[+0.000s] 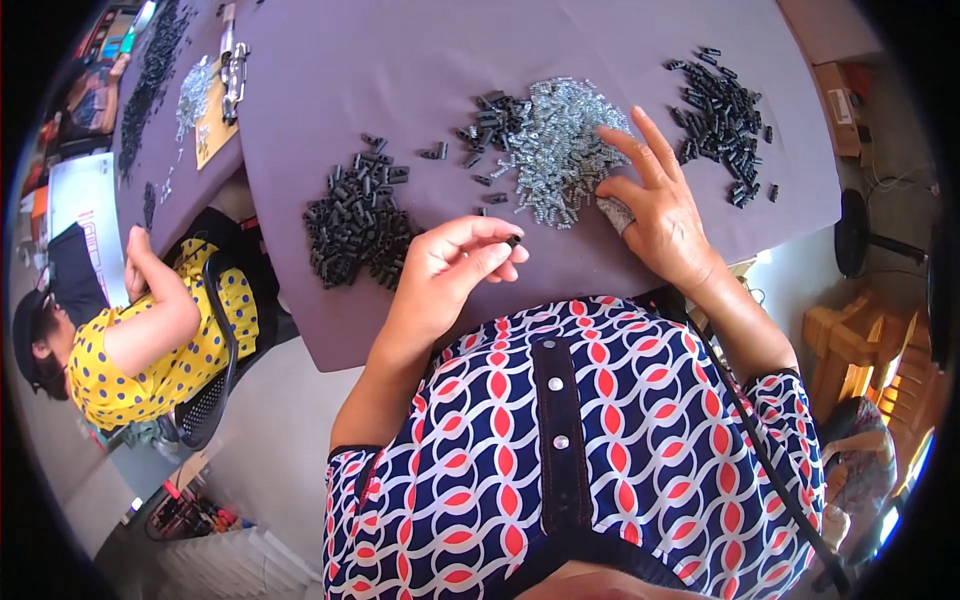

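Note:
My left hand (455,265) is closed in a pinch on a small black tube (514,241), its open end turned to the right. My right hand (660,205) reaches over the right edge of a heap of small silvery springs (568,140). Its fingers are spread, and nothing shows between them. A grey wrap (616,214) covers one digit of that hand. Left of my left hand lies a large heap of black tubes (355,215). A smaller group of black pieces (497,120) touches the springs' left side.
Another heap of black pieces (725,125) lies on the right of the grey-brown tablecloth (420,60). To the left, a person in a yellow dotted top (165,335) sits at a second table with more black parts (155,80). A wooden chair (850,350) stands at right.

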Tool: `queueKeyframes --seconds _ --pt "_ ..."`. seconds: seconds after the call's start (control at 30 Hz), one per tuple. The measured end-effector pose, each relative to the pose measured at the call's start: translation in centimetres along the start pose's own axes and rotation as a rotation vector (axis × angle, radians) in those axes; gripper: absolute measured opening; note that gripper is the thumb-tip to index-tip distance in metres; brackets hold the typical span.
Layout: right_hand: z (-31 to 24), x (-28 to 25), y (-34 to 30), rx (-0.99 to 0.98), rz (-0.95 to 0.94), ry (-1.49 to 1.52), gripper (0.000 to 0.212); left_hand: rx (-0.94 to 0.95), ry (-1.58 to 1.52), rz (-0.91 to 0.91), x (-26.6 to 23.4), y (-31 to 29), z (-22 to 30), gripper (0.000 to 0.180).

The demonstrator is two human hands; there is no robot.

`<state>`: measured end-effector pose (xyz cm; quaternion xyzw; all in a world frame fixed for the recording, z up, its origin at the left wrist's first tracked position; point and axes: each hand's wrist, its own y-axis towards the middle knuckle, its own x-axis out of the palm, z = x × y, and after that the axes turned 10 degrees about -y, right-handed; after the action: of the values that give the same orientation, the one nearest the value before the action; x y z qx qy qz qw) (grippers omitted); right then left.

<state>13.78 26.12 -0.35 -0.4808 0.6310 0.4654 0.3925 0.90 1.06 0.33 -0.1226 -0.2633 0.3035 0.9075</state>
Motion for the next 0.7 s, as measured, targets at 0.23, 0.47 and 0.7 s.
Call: queueKeyframes --seconds 0.23,0.47,0.7 --pt "0.3 0.6 -0.4 -0.028 -0.022 -0.083 0.039 -0.027 -0.089 -0.031 0.2 -0.1 -0.1 0.022" --pt "-2.6 -1.7 1.2 -0.097 -0.034 0.553 0.021 0.052 -0.024 -0.014 1.0 0.5 -1.0 0.021" --pt "-4.6 0.2 2.8 0.205 -0.357 1.051 0.011 0.126 0.01 0.055 0.8 0.6 -1.2 0.021"
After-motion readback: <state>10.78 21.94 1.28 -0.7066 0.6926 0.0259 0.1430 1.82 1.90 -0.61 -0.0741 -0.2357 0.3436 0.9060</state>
